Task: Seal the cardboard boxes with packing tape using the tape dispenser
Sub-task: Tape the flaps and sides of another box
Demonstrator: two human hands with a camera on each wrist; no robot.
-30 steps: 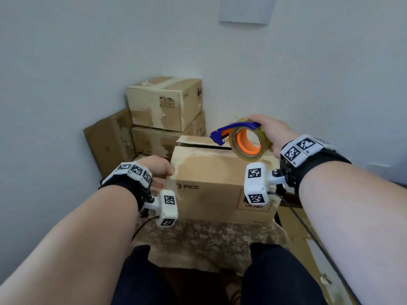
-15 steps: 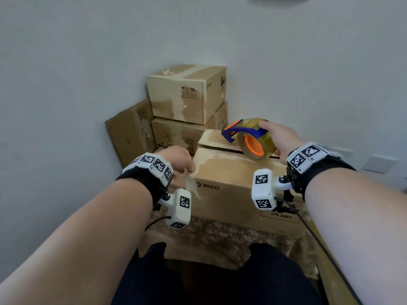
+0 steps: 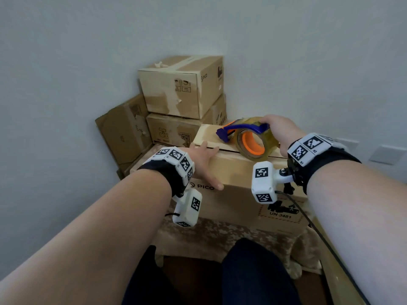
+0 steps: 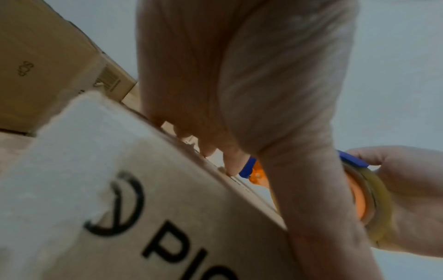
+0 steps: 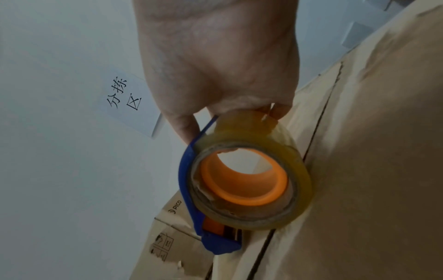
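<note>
A brown PICO cardboard box point(image 3: 237, 190) point(image 4: 167, 199) stands in front of me on a cloth-covered stand, its two top flaps meeting at a dark seam point(image 5: 318, 121). My left hand point(image 3: 203, 160) point(image 4: 215, 94) lies flat on the box's near top flap, fingers straight and reaching the seam, thumb down the front edge. My right hand point(image 3: 277, 130) point(image 5: 227, 79) grips a tape dispenser point(image 3: 246, 137) point(image 5: 242, 180) with a blue frame, orange core and clear tape roll. The roll rests on the box top at the seam, blue cutter end pointing left.
Two sealed boxes point(image 3: 182, 86) are stacked in the wall corner behind, with another box point(image 3: 123, 133) leaning against the left wall. A patterned cloth point(image 3: 220, 238) covers the stand. My knees point(image 3: 253, 271) are just below it. A paper sign point(image 5: 127, 102) hangs on the wall.
My left hand went from a curled hold at the box's left corner to lying flat on the top flap. The right hand lowered the dispenser onto the box top.
</note>
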